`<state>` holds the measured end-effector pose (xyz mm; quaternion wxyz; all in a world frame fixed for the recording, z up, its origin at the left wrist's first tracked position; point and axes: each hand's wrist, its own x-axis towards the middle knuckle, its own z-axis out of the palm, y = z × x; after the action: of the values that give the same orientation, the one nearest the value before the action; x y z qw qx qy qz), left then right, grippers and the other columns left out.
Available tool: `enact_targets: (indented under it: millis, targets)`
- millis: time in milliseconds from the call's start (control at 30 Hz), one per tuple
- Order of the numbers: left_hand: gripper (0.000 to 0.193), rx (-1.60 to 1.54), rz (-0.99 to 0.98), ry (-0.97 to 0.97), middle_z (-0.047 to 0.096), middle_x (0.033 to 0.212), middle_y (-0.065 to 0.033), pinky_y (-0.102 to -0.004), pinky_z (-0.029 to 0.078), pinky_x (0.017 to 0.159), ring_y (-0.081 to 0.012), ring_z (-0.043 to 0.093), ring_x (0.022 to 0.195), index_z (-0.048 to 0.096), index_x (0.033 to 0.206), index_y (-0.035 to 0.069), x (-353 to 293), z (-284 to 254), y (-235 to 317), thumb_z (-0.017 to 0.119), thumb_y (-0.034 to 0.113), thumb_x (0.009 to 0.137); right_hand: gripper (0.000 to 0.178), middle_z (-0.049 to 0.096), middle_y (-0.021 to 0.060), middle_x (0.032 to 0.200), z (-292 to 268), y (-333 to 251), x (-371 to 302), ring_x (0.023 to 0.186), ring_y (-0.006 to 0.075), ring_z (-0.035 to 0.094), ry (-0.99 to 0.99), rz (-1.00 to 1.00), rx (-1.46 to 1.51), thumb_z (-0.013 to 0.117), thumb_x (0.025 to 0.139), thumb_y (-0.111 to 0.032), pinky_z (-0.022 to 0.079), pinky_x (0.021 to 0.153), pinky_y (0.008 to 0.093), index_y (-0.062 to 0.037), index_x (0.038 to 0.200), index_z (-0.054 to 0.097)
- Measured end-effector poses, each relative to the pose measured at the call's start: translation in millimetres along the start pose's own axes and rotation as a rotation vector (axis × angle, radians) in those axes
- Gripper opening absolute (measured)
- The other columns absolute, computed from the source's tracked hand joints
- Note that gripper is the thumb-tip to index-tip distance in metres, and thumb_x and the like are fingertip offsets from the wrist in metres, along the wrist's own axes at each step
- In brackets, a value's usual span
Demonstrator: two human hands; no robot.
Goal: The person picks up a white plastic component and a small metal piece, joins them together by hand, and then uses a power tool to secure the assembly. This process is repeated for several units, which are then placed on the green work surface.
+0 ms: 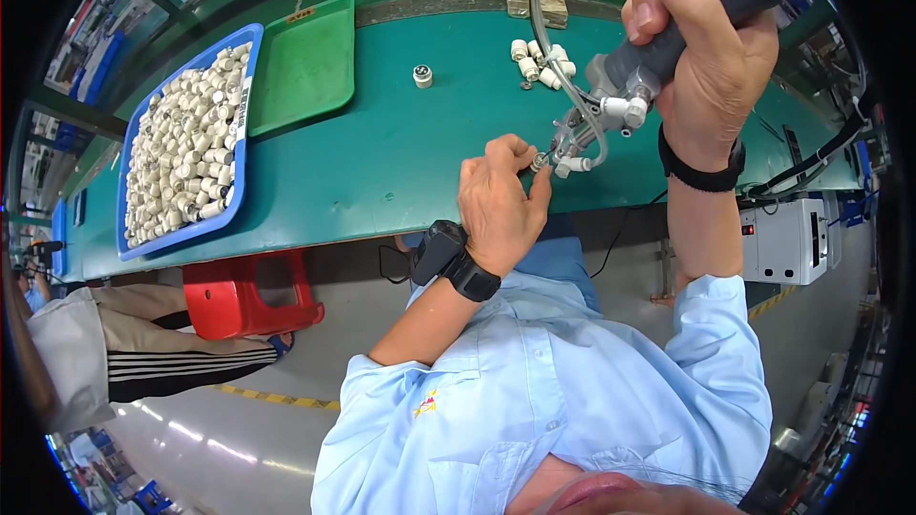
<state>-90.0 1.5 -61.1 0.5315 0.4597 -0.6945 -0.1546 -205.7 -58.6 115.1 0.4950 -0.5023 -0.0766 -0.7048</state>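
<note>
My right hand (708, 57) grips a grey powered screwdriver (687, 14), held upright with its tip pointing down at the green bench. A clear hose runs to its white feeder nose (582, 138). My left hand (498, 200) pinches a small round metal-and-white part (541, 161) right under the tool's tip, near the bench's front edge. A black band with a device sits on my left wrist, a black band on my right.
A blue tray (232, 198) full of several small white parts stands at the left, an empty green tray (307, 67) beside it. Several loose white parts (541, 62) and one single part (423, 76) lie further back. A red stool (250, 294) and another person's legs are below left. A white box (784, 240) hangs at the right.
</note>
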Motion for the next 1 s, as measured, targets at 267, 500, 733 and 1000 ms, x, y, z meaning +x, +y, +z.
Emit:
enact_targets:
  millis: [267, 500, 733, 1000]
  targets:
    - [0.045, -0.017, -0.007, -0.015, 0.072, 0.092, -0.0104, -0.0384, 0.044, 0.078, -0.0269, 0.070, 0.084, 0.051, 0.109, 0.005, -1, -1, -2, 0.079, 0.001, 0.074, 0.063, 0.062, 0.0087, 0.094, 17, -7, -10, 0.057, 0.0123, 0.060, 0.306, 0.067, -0.814, 0.067, 0.083, 0.008, 0.051, 0.049, 0.0262, 0.0055, 0.141, 0.042]
    - [0.045, -0.018, -0.041, -0.021, 0.072, 0.093, -0.0109, -0.0395, 0.044, 0.078, -0.0275, 0.069, 0.084, 0.051, 0.109, 0.005, -3, -1, 0, 0.077, -0.001, 0.073, 0.065, 0.063, 0.0092, 0.092, 11, -2, -12, 0.055, 0.0123, 0.059, 0.296, 0.081, -0.774, 0.068, 0.081, 0.010, 0.051, 0.049, 0.0262, 0.0049, 0.141, 0.044]
    - [0.047, -0.024, -0.043, -0.037, 0.072, 0.095, -0.0107, -0.0389, 0.043, 0.078, -0.0279, 0.068, 0.084, 0.051, 0.109, 0.005, -4, -5, -4, 0.076, -0.003, 0.070, 0.059, 0.063, 0.0070, 0.084, 30, 8, -15, 0.055, 0.0100, 0.058, 0.266, 0.146, -0.800, 0.070, 0.080, 0.009, 0.048, 0.049, 0.0246, 0.0039, 0.135, 0.050]
    - [0.048, -0.005, -0.056, -0.054, 0.071, 0.092, -0.0103, -0.0401, 0.043, 0.078, -0.0288, 0.066, 0.088, 0.054, 0.111, 0.005, 0, -8, -1, 0.075, -0.004, 0.069, 0.025, 0.063, 0.0043, 0.075, 31, 11, -18, 0.051, 0.0097, 0.056, 0.297, 0.087, -0.914, 0.071, 0.081, 0.005, 0.047, 0.049, 0.0240, 0.0015, 0.104, 0.060]
